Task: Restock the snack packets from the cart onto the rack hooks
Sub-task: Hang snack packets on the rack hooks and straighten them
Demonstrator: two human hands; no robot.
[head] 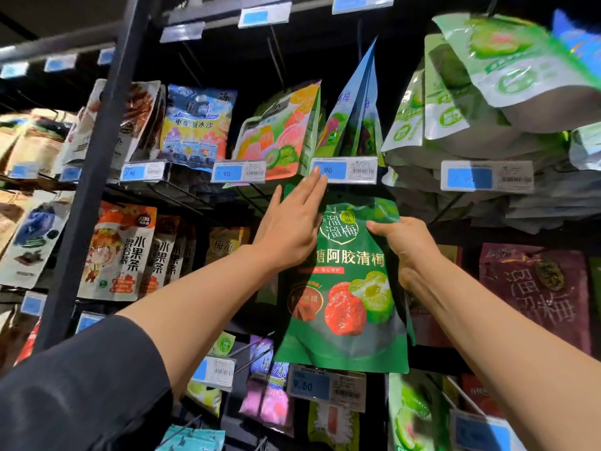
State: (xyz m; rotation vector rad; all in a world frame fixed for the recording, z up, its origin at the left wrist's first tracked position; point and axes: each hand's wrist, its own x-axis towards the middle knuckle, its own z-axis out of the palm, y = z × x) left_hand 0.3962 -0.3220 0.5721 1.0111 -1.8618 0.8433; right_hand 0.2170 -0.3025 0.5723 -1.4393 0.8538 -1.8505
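A green snack packet (348, 288) with red and green plums printed on it hangs in the middle of the rack, just under a blue price tag (344, 170). My right hand (406, 245) grips its upper right edge between thumb and fingers. My left hand (292, 222) lies flat with fingers stretched out against the packet's upper left, its fingertips touching the price tag. The hook that carries the packet is hidden behind the tag and my hands. The cart is out of view.
Rows of hanging packets fill the dark rack: orange fruit-strip packs (122, 255) at the left, green-white packs (481, 102) at the upper right, a maroon pack (533, 297) at the right. A dark upright post (97, 177) stands left. Bare hooks (247, 353) jut out below.
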